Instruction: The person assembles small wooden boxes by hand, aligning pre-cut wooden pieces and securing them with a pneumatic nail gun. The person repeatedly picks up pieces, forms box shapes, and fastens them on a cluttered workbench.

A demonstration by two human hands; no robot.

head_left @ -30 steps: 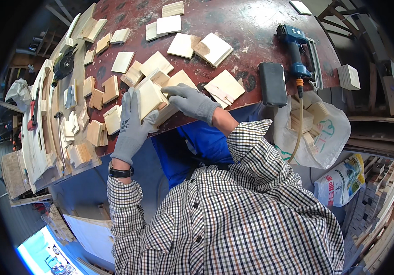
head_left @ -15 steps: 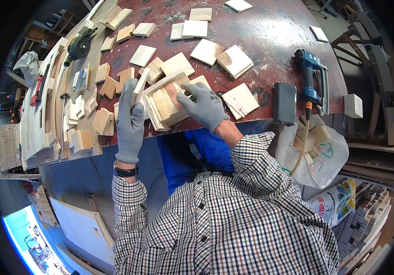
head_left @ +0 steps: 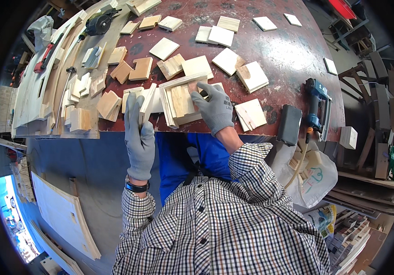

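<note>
Both hands wear grey gloves. My left hand [head_left: 138,133] grips a thin pale wooden slat [head_left: 147,104] held on edge at the near rim of the red workbench [head_left: 279,55]. My right hand [head_left: 215,107] presses down on a small open wooden box frame [head_left: 181,101] that lies just right of the slat. The slat stands against the left side of that box frame. Several square wood offcuts [head_left: 226,60] lie scattered beyond the hands.
A blue nail gun [head_left: 317,110] and a dark block [head_left: 289,123] sit at the bench's right edge. Stacked wood pieces [head_left: 80,120], long boards and a power tool [head_left: 98,22] fill the left. A white bag [head_left: 313,176] hangs at right. Plywood panels [head_left: 64,215] lean below left.
The left hand has shifted from lying flat on the box frame to gripping a thin slat on edge at its left side. The right hand stays on the frame.
</note>
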